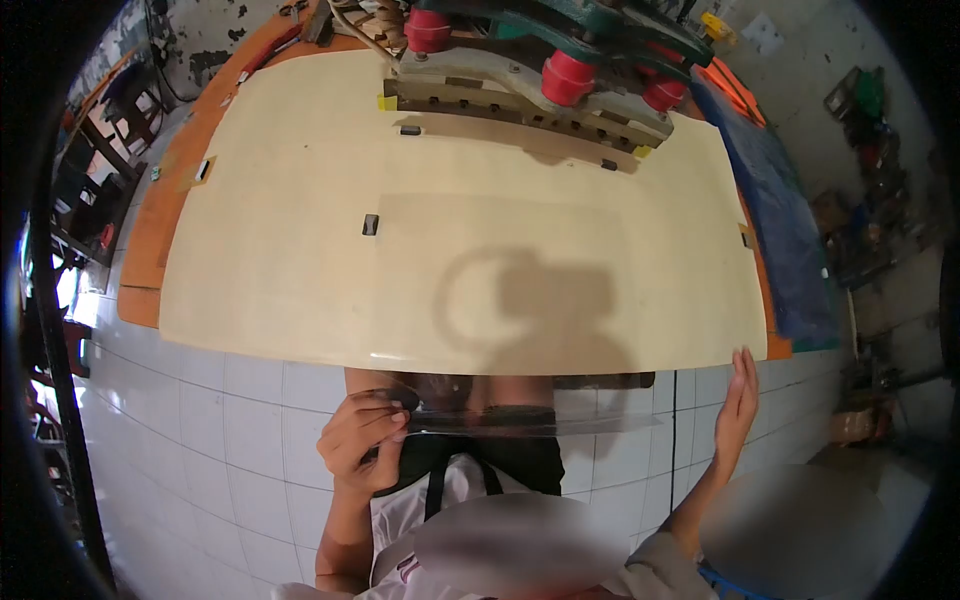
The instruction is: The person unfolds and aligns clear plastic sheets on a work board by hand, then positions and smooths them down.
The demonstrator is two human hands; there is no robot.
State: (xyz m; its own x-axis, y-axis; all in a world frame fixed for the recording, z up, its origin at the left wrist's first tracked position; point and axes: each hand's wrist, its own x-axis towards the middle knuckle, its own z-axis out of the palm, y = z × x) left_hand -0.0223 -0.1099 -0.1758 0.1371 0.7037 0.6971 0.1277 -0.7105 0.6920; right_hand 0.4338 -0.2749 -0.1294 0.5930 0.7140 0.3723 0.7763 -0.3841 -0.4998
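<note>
A cream board (270, 250) covers most of an orange-brown tabletop (142, 285), leaving strips of it bare along the left and right edges. Small black blocks (371, 225) dot the board: one left of the middle, two near its back edge, others by its sides. Over the back edge stands a press (520, 95) with red cylinders (568, 78) and yellow marks at both ends of its metal bar. A blue sheet (780, 220) drapes along the tabletop's right edge. Below spreads a floor (240, 400) of white tiles; scuffed grey walls (800, 75) close in behind.

Just off the board's front edge, above the lap, is a clear sheet (600, 427), its left end pinched in the left hand (360, 440). The right hand (738, 400) is open, fingers straight and together, at the board's front right corner — whether the fingertips touch it, I cannot tell.

A faint rectangle darkens the board's middle, partly under a shadow; whether it belongs to the clear sheet is unclear. The dark thing (402, 398) by the left fingers is hard to make out. The press is cut off at the top, and blurred patches hide the lower part of the view — the room's sides fade into black.
</note>
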